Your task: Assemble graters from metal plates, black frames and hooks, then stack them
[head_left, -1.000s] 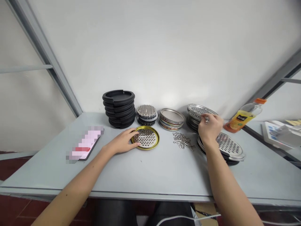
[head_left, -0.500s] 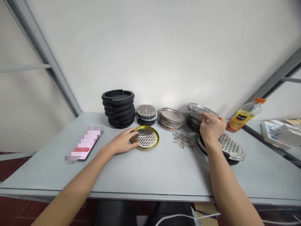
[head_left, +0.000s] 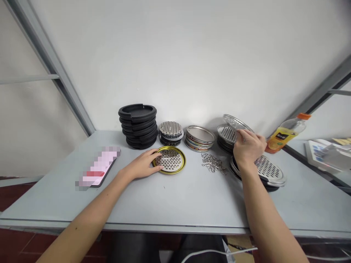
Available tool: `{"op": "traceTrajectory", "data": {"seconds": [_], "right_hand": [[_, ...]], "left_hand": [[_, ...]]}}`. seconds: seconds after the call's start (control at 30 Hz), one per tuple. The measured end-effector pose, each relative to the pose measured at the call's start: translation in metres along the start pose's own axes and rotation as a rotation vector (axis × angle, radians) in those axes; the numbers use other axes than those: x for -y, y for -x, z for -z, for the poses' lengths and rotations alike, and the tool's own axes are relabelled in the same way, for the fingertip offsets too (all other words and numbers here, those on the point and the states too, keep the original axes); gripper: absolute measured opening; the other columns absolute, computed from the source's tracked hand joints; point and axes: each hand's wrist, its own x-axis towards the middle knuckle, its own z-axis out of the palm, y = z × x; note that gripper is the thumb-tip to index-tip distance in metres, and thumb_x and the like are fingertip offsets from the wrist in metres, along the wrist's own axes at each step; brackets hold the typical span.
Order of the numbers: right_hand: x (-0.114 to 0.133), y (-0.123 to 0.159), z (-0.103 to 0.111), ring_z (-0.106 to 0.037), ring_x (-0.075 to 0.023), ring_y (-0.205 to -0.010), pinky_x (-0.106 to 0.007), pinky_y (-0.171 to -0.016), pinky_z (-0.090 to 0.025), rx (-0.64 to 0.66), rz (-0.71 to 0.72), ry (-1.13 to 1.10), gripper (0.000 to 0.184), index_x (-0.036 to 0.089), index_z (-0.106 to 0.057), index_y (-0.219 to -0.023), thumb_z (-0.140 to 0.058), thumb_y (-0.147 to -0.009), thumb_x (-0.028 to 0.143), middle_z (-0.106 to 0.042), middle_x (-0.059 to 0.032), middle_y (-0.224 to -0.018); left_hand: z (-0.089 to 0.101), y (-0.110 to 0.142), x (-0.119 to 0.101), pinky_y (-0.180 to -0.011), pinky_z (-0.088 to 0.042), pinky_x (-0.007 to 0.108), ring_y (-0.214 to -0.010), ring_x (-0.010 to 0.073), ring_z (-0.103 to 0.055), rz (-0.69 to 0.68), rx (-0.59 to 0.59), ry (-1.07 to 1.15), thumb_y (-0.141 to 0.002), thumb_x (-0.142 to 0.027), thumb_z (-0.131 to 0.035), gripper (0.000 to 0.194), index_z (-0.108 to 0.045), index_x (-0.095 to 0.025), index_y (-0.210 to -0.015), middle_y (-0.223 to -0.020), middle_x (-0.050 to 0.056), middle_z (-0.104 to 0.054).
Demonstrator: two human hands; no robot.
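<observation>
My left hand (head_left: 142, 163) rests on the table with its fingers curled against the left rim of a gold-rimmed tray (head_left: 171, 160) that carries a perforated metal disc. My right hand (head_left: 248, 147) grips a perforated silver plate (head_left: 235, 122) and holds it tilted above the stack of like plates (head_left: 226, 138) at the back right. Just in front of that hand lies another perforated plate on a dark base (head_left: 267, 171). A heap of small metal hooks (head_left: 212, 163) lies between the two hands.
Along the wall stand a stack of black round bases (head_left: 138, 126), a small stack of perforated discs (head_left: 171, 132) and a stack of shallow metal lids (head_left: 200, 138). A phone (head_left: 98, 168) lies at the left. An orange-drink bottle (head_left: 286, 134) leans at the right. The grey table (head_left: 178, 204) ends near me.
My right hand has lifted the top perforated plate off the back-right stack and tilted it up. My left hand has stayed at the gold-rimmed tray.
</observation>
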Motion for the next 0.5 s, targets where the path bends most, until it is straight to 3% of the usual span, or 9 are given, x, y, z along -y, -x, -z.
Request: {"op": "traceTrajectory", "data": {"seconds": [0.17, 0.3, 0.4, 0.5], "right_hand": [[0.009, 0.000, 0.001, -0.057, -0.0250, -0.093, -0.041, -0.091, -0.038, -0.044, 0.009, -0.071, 0.028, 0.019, -0.072, -0.094, -0.048, -0.090, 0.034, -0.072, -0.0087, -0.099], [0.042, 0.006, 0.014, -0.061, -0.0252, -0.097, -0.044, -0.094, -0.041, -0.020, 0.030, -0.260, 0.028, 0.021, -0.070, -0.095, -0.051, -0.089, 0.040, -0.070, -0.0086, -0.101], [0.075, 0.020, 0.022, -0.063, -0.0253, -0.097, -0.044, -0.092, -0.045, 0.089, 0.003, -0.645, 0.021, 0.022, -0.071, -0.091, -0.062, -0.082, 0.039, -0.070, -0.0072, -0.100], [0.103, 0.039, 0.023, -0.064, -0.0238, -0.093, -0.043, -0.089, -0.047, 0.273, -0.235, -1.080, 0.018, 0.025, -0.072, -0.091, -0.070, -0.076, 0.036, -0.071, -0.0034, -0.094]], "left_hand": [[0.000, 0.000, 0.001, -0.109, -0.036, 0.039, -0.130, 0.0269, -0.044, -0.011, 0.003, -0.003, -0.085, -0.057, -0.052, 0.057, -0.054, -0.023, -0.130, -0.143, 0.009, -0.043], [-0.001, 0.000, 0.003, -0.110, -0.035, 0.041, -0.131, 0.0278, -0.042, -0.003, 0.005, 0.009, -0.085, -0.057, -0.054, 0.058, -0.053, -0.023, -0.131, -0.145, 0.009, -0.042], [-0.001, 0.001, 0.003, -0.112, -0.033, 0.043, -0.133, 0.0289, -0.040, 0.007, 0.002, 0.011, -0.084, -0.058, -0.054, 0.059, -0.052, -0.023, -0.132, -0.146, 0.010, -0.041], [-0.001, 0.001, 0.000, -0.111, -0.034, 0.043, -0.132, 0.0286, -0.042, -0.002, -0.025, 0.034, -0.084, -0.055, -0.057, 0.060, -0.049, -0.024, -0.134, -0.144, 0.009, -0.044]]}}
